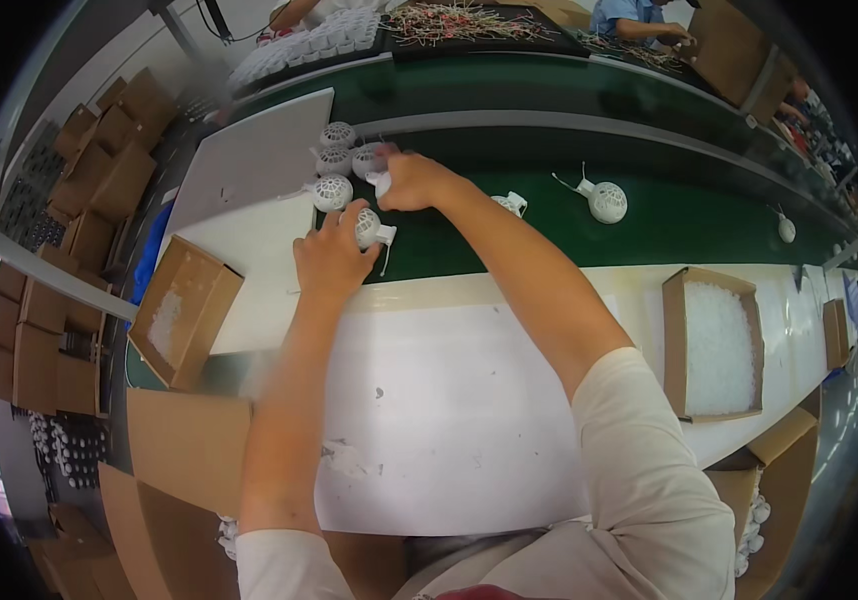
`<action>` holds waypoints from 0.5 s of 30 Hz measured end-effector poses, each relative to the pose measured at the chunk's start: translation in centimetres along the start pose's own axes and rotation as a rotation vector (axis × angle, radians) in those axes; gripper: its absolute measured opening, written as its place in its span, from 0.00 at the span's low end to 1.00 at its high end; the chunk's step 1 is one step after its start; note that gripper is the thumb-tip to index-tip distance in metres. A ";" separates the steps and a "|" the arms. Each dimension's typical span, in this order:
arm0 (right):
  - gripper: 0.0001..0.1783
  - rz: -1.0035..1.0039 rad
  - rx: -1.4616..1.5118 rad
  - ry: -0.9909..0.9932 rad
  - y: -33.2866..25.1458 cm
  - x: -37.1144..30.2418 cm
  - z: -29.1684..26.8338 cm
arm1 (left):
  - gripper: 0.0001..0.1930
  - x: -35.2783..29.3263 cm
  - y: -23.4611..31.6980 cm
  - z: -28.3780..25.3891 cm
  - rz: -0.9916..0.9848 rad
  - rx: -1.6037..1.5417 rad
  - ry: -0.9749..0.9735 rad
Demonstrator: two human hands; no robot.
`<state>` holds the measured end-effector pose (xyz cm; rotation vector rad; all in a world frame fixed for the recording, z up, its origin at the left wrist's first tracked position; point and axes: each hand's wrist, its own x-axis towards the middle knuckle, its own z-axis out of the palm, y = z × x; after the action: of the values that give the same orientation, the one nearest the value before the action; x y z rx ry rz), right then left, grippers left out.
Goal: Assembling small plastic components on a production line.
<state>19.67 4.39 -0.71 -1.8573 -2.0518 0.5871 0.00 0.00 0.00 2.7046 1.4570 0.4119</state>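
My left hand (334, 255) is curled round a white lattice ball (366, 230) with a square cap and a thin white wire, at the near edge of the green conveyor belt (459, 245). Just beyond it, my right hand (417, 182) closes on the white end of another ball (380, 182); its fingers are partly blurred. Beside my hands, at the belt's left end, several similar lattice balls (332, 193) sit clustered together. Farther right on the belt lie one ball partly behind my right forearm (511, 204), a ball with its wire sticking up (608, 202), and a small one (787, 230).
A white work surface (449, 420) lies before me. Open cardboard boxes with small clear bits stand left (217, 310) and right (673, 345). Larger cartons (189, 430) flank me, holding white balls. Across the belt, a person in blue (624, 20) works near a heap of wires (469, 22).
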 end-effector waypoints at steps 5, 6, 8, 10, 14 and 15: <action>0.50 0.298 -0.087 0.254 -4.1 3.5 -0.6 | 0.31 0.7 0.4 -0.5 -0.025 0.268 0.072; 0.48 0.366 -0.104 0.231 -4.3 3.5 -0.5 | 0.30 0.1 0.7 0.3 -0.032 0.266 0.078; 0.47 0.435 -0.113 0.233 -3.7 4.1 -1.2 | 0.30 0.6 0.8 0.4 -0.023 0.276 0.101; 0.45 0.351 -0.124 0.238 -2.4 4.6 -2.0 | 0.30 1.0 1.0 0.2 -0.042 0.261 0.073; 0.44 0.221 -0.278 0.192 -0.9 3.3 -2.8 | 0.30 1.1 0.9 0.1 -0.063 0.258 0.073; 0.44 0.176 -0.354 0.171 -0.6 2.8 -3.2 | 0.30 1.2 0.9 0.1 -0.068 0.259 0.085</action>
<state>20.45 7.44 2.23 -2.2146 -1.9912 0.0992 1.43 0.50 0.33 2.8522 1.7324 0.3620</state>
